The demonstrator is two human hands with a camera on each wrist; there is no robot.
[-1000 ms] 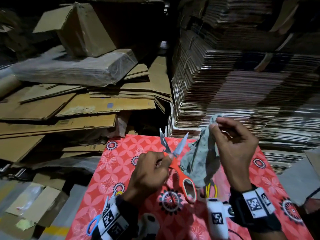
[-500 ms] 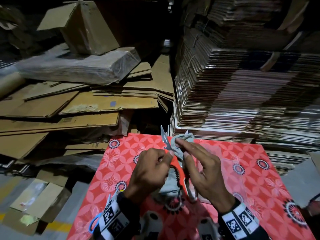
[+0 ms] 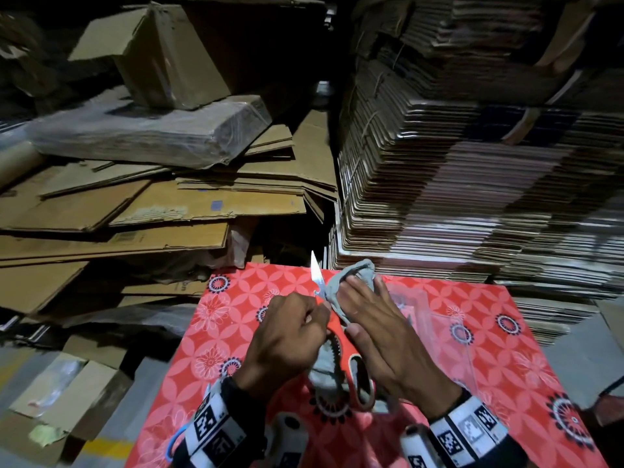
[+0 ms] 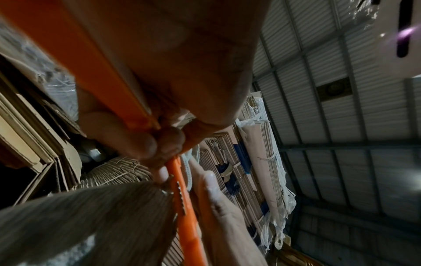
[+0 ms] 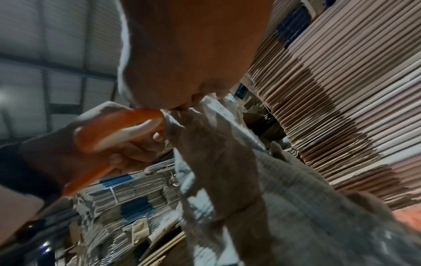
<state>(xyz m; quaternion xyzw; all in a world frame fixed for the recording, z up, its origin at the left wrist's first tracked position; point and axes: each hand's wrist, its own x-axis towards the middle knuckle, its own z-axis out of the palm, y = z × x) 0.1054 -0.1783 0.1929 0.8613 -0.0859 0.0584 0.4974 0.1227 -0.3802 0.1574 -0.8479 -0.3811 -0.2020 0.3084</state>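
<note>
We noted a warehouse: cardboard stacks [image 3: 472, 197] behind a red patterned table [image 3: 499, 336]. Above the table, the left hand [image 3: 287, 336] gripped the scissors [image 3: 317, 276] by a handle, tips up. The right hand [image 3: 381, 336] pinched the cloth [image 3: 359, 270] round one blade. A second earlier we saw the cloth held clear of both blades.

The scissors [image 3: 345, 361] have orange handles with pale inner loops and a toothed stretch between them. They are open, tips up and away, held above the red patterned cover [image 3: 506, 366] in the left hand [image 3: 287, 339]. One blade [image 3: 316, 273] is bare and shiny. The crumpled grey cloth [image 3: 359, 271] folds over the other, pinched by the right hand [image 3: 381, 336]; its tail hangs between the handles
</note>
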